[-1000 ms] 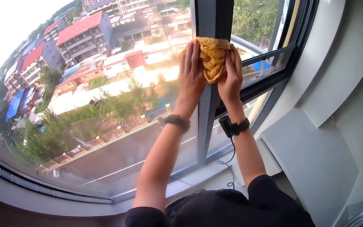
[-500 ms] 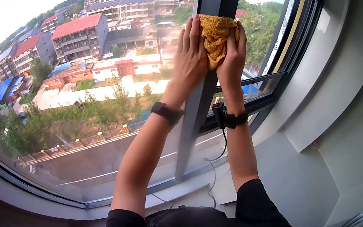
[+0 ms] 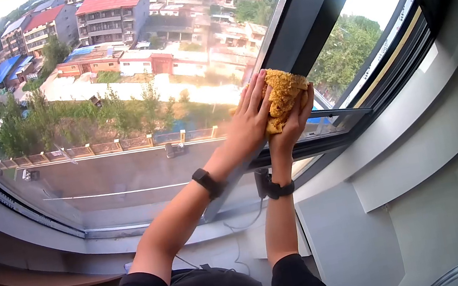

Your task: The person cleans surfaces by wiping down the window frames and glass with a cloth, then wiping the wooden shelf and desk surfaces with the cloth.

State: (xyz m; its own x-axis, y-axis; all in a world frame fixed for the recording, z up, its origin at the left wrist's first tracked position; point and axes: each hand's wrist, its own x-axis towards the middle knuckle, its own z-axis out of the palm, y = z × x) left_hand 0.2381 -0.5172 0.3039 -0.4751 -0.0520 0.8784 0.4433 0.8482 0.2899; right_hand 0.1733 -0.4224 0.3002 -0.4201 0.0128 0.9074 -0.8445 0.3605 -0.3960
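A crumpled yellow cloth (image 3: 284, 99) is pressed against the dark window post (image 3: 305, 19) between my two hands. My left hand (image 3: 249, 121) lies along the left side of the post, its fingers together and pointing up, with its fingertips on the cloth's left edge. On the other side, my right hand (image 3: 293, 122) grips the cloth, its fingers bent round the right side. Each wrist wears a black band, and a cable hangs from the right one.
Left of the post is a large glass pane (image 3: 105, 171) with buildings beyond. An open window sash (image 3: 341, 120) stands at the right. Below are the white sill (image 3: 136, 243) and a pale panel (image 3: 349, 232); a curved wall ledge (image 3: 426, 151) runs at the right.
Both hands and the cloth first went up the post, then came back down along it. The view has shifted and tilted, so the post leans more to the right.
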